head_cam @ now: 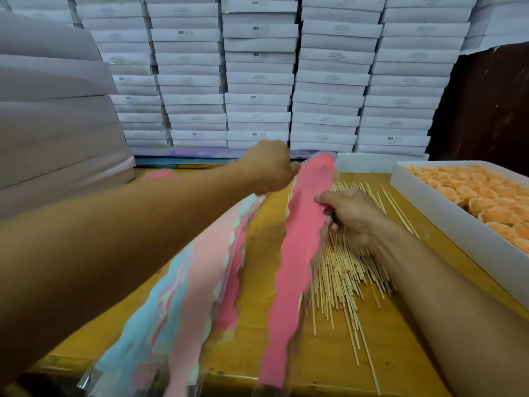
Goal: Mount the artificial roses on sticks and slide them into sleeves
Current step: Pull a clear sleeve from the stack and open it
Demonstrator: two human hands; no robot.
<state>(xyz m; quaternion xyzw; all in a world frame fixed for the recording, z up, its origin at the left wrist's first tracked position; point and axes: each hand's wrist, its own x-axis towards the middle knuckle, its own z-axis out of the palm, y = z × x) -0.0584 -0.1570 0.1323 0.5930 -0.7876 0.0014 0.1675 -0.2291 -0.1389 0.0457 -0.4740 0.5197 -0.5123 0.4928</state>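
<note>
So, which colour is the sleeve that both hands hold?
Bright pink, with a wavy edge; the sleeve shows clearly in the head view.

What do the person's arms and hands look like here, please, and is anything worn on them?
Both forearms are bare for their whole visible length: no sleeves, gloves, watch or bracelets show. The left hand and right hand carry no rings that I can make out. The left arm is blurred, so fine detail there is uncertain.

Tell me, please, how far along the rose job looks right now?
Early: no finished rose shows. In hand, the left hand and right hand both grip a pink sleeve. Left to do: the orange roses fill their white tray, and the sticks lie loose.
</note>
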